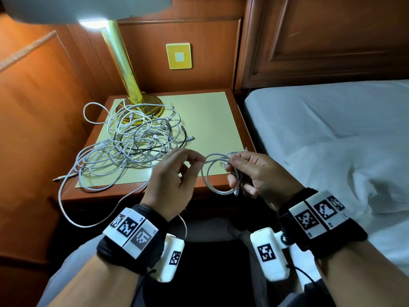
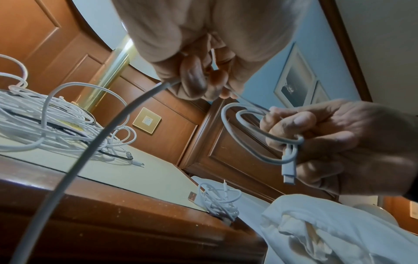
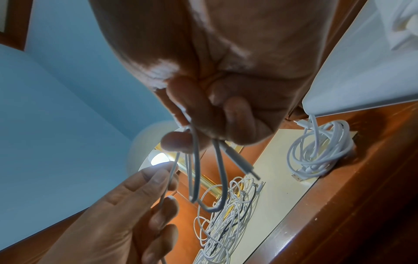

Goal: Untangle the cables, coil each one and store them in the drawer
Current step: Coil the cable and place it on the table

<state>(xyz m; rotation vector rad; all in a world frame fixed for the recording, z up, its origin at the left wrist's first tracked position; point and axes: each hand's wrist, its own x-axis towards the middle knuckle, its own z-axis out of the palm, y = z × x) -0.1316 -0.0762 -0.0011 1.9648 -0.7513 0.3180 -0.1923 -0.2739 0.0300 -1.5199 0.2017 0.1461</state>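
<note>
Between hands (image 1: 215, 171): white cable (image 1: 212, 173), left pinching, right gripping loops.

A bedroom, likely in a hotel. A wooden nightstand (image 1: 223, 182) with a brass lamp (image 1: 126, 69) stands left of a white-sheeted bed (image 1: 332, 120). Wood panelling (image 1: 321, 41) lines the far wall.

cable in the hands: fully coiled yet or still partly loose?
Partly coiled. The right hand holds a few loops of the white cable; the left hand pinches the uncoiled rest, which trails off the nightstand.
</note>
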